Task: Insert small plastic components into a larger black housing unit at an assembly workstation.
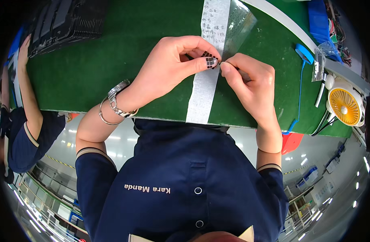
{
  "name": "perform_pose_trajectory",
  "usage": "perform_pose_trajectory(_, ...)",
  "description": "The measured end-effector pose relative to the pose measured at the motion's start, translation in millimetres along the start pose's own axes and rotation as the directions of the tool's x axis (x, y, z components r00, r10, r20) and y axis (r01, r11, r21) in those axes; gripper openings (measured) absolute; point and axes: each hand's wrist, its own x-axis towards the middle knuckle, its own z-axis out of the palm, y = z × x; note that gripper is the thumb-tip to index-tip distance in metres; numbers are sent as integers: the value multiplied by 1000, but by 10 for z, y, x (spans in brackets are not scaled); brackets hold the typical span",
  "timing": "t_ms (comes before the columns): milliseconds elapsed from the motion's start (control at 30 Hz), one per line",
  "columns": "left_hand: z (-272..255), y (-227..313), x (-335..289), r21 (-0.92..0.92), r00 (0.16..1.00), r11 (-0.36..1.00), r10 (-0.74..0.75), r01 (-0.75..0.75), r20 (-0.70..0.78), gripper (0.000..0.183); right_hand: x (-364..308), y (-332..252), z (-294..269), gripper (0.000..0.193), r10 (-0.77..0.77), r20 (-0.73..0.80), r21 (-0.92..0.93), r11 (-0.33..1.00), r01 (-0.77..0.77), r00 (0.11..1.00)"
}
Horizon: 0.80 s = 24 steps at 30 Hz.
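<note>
Over a white paper strip with handwriting, my two hands meet at the fingertips. My left hand pinches a small black piece marked off in little squares. Dark squares also show across the tip of that thumb. Right beside it, my right hand has thumb and index finger pressed together at the edge of the piece; whatever lies between them is too small to make out. A clear plastic sheet with a fine grid lies just beyond my fingers, next to the strip.
A black finned housing stands far left, near another person's arm. On the right are a blue bin with wires, a clear bag, a blue band with coiled cord, a pen and a yellow-and-white fan.
</note>
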Motion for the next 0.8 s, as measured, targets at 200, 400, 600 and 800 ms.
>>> perform_pose_trajectory(200, -11, 27, -16, 95, 999, 995, 39, -38, -8, 11, 17, 32, 15, 14, 16, 67, 26, 999, -18, 998)
perform_pose_trajectory(400, 3, 16, -18, 140, 999, 989, 50, -47, -17, 12, 14, 43, 18, 13, 12, 70, 17, 1000, -13, 998)
perform_pose_trajectory(600, 2, 24, -24, 165, 999, 986, 44, -39, -27, 13, 16, 26, 16, 15, -26, -11, -100, 995, 25, 1000)
perform_pose_trajectory(800, -3, 31, -24, 114, 998, 992, 48, -45, -29, 15, 13, 28, 9, 14, -9, -17, -78, 997, 8, 1000)
